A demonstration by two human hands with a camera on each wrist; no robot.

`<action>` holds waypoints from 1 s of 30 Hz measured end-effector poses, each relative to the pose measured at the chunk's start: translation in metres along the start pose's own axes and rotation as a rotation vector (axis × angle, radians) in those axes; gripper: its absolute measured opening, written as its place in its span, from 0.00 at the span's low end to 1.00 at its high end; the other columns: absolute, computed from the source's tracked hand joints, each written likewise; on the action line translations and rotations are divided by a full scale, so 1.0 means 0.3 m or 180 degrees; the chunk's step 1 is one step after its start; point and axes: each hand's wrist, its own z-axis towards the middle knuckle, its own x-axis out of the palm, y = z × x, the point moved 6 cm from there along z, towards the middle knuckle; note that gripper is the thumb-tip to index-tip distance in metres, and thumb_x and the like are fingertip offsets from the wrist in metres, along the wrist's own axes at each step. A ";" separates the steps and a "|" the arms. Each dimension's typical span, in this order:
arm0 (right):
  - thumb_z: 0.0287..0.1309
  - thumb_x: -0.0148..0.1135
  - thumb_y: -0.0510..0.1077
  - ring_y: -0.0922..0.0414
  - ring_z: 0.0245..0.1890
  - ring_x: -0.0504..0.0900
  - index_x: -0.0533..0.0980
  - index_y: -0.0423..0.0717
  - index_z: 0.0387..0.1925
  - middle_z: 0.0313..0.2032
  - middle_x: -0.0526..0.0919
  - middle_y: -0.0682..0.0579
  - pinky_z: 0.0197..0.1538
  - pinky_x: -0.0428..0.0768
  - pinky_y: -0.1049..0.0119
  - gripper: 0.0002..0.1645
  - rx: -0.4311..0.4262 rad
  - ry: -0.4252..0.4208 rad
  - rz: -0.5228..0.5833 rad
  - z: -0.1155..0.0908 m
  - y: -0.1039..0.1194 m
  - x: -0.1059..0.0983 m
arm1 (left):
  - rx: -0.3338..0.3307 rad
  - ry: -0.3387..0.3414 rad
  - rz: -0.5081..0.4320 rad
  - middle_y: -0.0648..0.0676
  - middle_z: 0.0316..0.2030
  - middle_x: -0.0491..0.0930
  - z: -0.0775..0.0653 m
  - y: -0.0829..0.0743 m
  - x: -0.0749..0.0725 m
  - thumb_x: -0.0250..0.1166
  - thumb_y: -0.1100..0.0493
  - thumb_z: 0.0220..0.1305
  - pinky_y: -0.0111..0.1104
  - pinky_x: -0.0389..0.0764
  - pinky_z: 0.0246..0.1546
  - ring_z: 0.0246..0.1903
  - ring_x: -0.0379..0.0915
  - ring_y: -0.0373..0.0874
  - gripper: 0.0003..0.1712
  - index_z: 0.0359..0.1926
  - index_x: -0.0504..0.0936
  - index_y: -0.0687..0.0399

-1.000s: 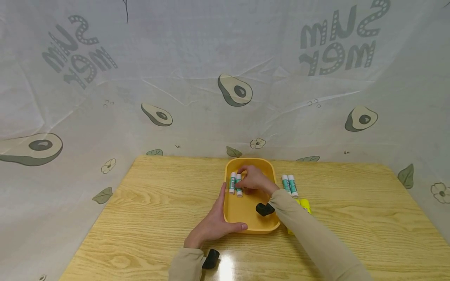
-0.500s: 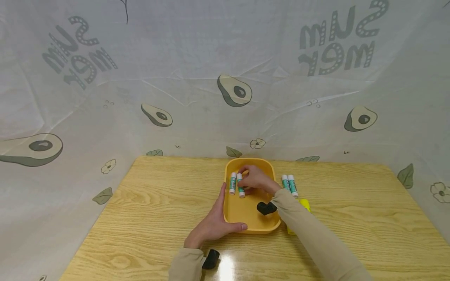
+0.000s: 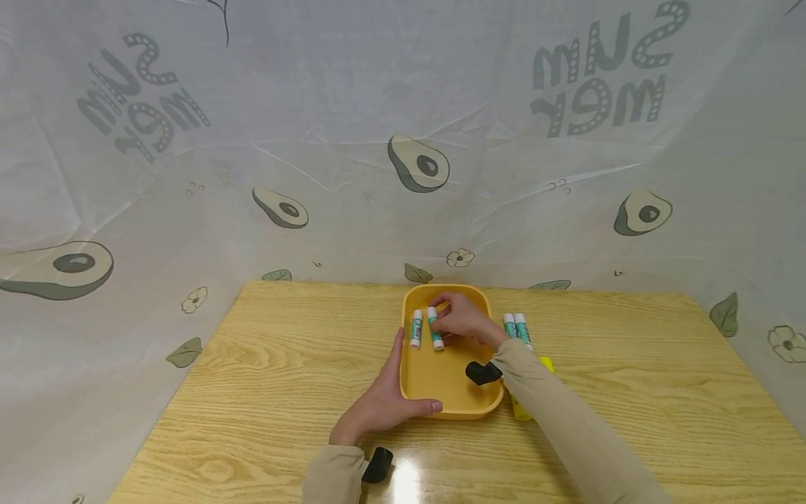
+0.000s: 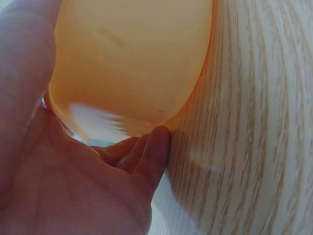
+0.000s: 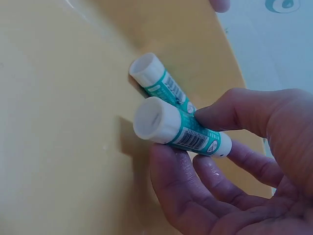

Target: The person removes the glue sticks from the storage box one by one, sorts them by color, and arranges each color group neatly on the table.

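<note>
In the head view, my left hand point(image 3: 385, 400) rests against the near left corner of a yellow plastic tray point(image 3: 441, 414). Its thumb lies along the front rim and its index finger along the left side; the left wrist view has the fingertips touching the tray's outer wall point(image 4: 132, 58). Inside the tray, my right hand point(image 3: 464, 318) pinches a white and green glue stick point(image 5: 183, 129) between thumb and fingers. This glue stick is tilted and looks raised off the tray floor. A second glue stick point(image 3: 416, 329) lies along the tray's left wall, apart from the held one.
Two more glue sticks point(image 3: 518, 326) lie side by side on the wooden table point(image 3: 283, 350), right of the tray. Yellow objects point(image 3: 521, 411) beside the tray are partly covered by my right sleeve. A printed curtain point(image 3: 352, 231) hangs behind the table.
My right hand has moved slightly right with the pinched glue stick, widening the gap to the one by the left wall. The left hand and the tray stay put.
</note>
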 end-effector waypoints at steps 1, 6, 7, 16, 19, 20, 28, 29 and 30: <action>0.58 0.70 0.35 0.52 0.31 0.83 0.72 0.37 0.60 0.39 0.78 0.44 0.37 0.88 0.61 0.29 -0.0019 -0.0007 0.0010 -0.002 0.003 -0.005 | -0.0003 -0.0006 -0.0001 0.53 0.83 0.39 0.001 0.001 0.000 0.78 0.41 0.55 0.57 0.52 0.78 0.78 0.49 0.53 0.75 0.80 0.24 0.25; 0.60 0.70 0.36 0.52 0.32 0.81 0.73 0.38 0.61 0.42 0.78 0.43 0.37 0.87 0.63 0.28 -0.0076 -0.0042 0.0061 -0.006 0.005 -0.020 | -0.0006 -0.0029 -0.0007 0.52 0.83 0.40 0.003 0.002 -0.004 0.78 0.42 0.55 0.57 0.52 0.77 0.78 0.50 0.52 0.75 0.80 0.25 0.24; 0.60 0.70 0.36 0.53 0.32 0.81 0.73 0.39 0.61 0.42 0.78 0.43 0.37 0.87 0.63 0.28 -0.0079 -0.0055 0.0068 -0.008 0.003 -0.022 | -0.0004 -0.0030 -0.0014 0.52 0.83 0.41 0.003 0.002 -0.004 0.78 0.42 0.55 0.57 0.52 0.77 0.78 0.50 0.52 0.75 0.80 0.25 0.24; 0.60 0.70 0.36 0.51 0.35 0.84 0.73 0.41 0.62 0.45 0.76 0.42 0.44 0.89 0.54 0.29 -0.0098 -0.0099 0.0311 -0.041 0.004 -0.038 | -0.0003 -0.0036 -0.0017 0.53 0.82 0.41 0.003 0.005 -0.002 0.79 0.41 0.54 0.57 0.53 0.77 0.78 0.51 0.52 0.76 0.81 0.25 0.27; 0.61 0.69 0.36 0.51 0.36 0.84 0.72 0.41 0.63 0.47 0.75 0.41 0.45 0.89 0.52 0.29 -0.0171 -0.0089 0.0332 -0.055 0.005 -0.047 | -0.0029 -0.0038 -0.0024 0.54 0.82 0.41 0.002 0.007 -0.001 0.79 0.41 0.53 0.58 0.53 0.77 0.77 0.51 0.53 0.76 0.81 0.25 0.29; 0.61 0.69 0.36 0.51 0.36 0.84 0.72 0.41 0.64 0.47 0.75 0.40 0.46 0.89 0.52 0.29 -0.0189 -0.0095 0.0337 -0.060 0.006 -0.050 | -0.0034 -0.0037 -0.0026 0.54 0.82 0.41 0.001 0.008 -0.001 0.79 0.41 0.53 0.58 0.53 0.77 0.77 0.51 0.54 0.76 0.81 0.25 0.29; 0.63 0.67 0.36 0.51 0.37 0.84 0.72 0.42 0.64 0.50 0.75 0.39 0.47 0.88 0.50 0.29 -0.0308 -0.0081 0.0379 -0.094 0.014 -0.075 | -0.0038 -0.0026 -0.0066 0.55 0.82 0.40 -0.001 0.004 0.000 0.79 0.41 0.53 0.60 0.52 0.77 0.78 0.50 0.55 0.77 0.81 0.25 0.29; 0.63 0.67 0.36 0.51 0.37 0.83 0.71 0.42 0.64 0.50 0.75 0.39 0.47 0.88 0.50 0.29 -0.0324 -0.0073 0.0385 -0.098 0.014 -0.077 | -0.0036 -0.0025 -0.0071 0.55 0.82 0.41 -0.002 0.002 0.000 0.79 0.41 0.53 0.59 0.52 0.77 0.77 0.50 0.55 0.77 0.81 0.25 0.29; 0.63 0.67 0.36 0.51 0.37 0.83 0.72 0.42 0.64 0.50 0.75 0.39 0.46 0.88 0.51 0.29 -0.0329 -0.0075 0.0396 -0.102 0.013 -0.080 | -0.0037 -0.0026 -0.0074 0.55 0.82 0.41 -0.002 0.001 0.000 0.79 0.41 0.53 0.59 0.52 0.77 0.77 0.51 0.55 0.77 0.81 0.25 0.29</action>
